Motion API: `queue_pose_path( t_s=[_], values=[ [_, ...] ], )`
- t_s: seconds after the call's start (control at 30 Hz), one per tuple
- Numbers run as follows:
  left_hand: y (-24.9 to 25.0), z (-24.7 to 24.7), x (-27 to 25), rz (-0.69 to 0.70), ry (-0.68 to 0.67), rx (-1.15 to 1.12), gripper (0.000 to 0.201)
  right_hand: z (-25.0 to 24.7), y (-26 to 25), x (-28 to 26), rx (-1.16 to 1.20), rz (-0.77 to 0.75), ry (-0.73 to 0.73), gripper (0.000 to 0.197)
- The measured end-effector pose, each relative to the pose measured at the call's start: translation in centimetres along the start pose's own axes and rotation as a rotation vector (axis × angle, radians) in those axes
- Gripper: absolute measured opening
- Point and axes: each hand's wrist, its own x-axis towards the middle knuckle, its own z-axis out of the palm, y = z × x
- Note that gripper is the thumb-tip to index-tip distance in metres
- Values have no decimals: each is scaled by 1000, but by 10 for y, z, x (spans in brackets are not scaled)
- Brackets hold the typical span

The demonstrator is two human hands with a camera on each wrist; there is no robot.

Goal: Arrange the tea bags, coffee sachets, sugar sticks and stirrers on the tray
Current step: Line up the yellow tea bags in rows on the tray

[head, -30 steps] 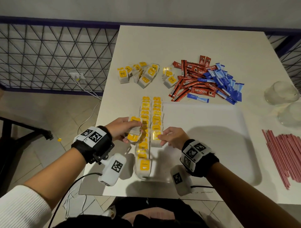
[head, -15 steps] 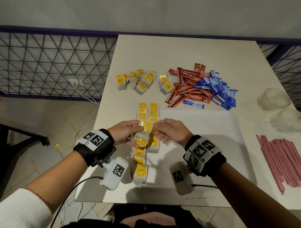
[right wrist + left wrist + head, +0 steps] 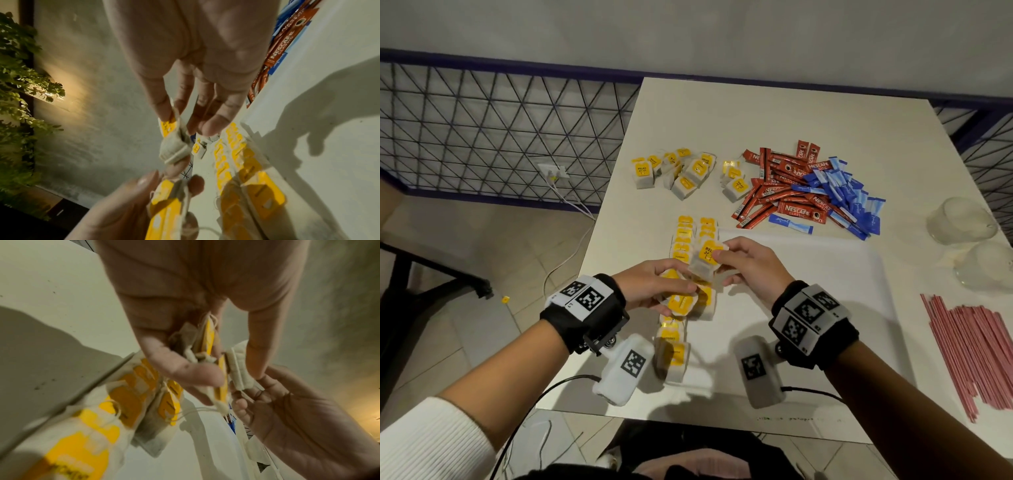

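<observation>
Two rows of yellow-tagged tea bags (image 3: 690, 236) run along the left edge of the white tray (image 3: 808, 291). My right hand (image 3: 743, 263) pinches one tea bag (image 3: 705, 258) by its upper corner, lifted above the rows; the same bag (image 3: 173, 146) hangs from thumb and forefinger in the right wrist view. My left hand (image 3: 654, 291) grips a small bunch of tea bags (image 3: 681, 303) just below it, and those held bags (image 3: 207, 344) show between its thumb and fingers. Loose tea bags (image 3: 678, 171), red coffee sachets (image 3: 780, 185) and blue sugar sticks (image 3: 846, 198) lie beyond the tray.
Pink stirrers (image 3: 976, 349) lie in a pile on the table at the right. Two upturned glasses (image 3: 962, 222) stand at the right edge. A wire railing (image 3: 482, 130) and the floor lie left of the table (image 3: 756, 113).
Both hands rose from the tea bag rows. The right hand has taken one bag from the left hand's bunch and lifted it up and away.
</observation>
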Motion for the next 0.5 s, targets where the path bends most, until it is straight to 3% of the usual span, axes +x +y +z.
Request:
queue_pose_path(
  t_s=[0.5],
  values=[
    [-15, -19, -14, 5, 183, -53, 20, -3, 38, -7, -213, 98, -85, 14]
  ],
)
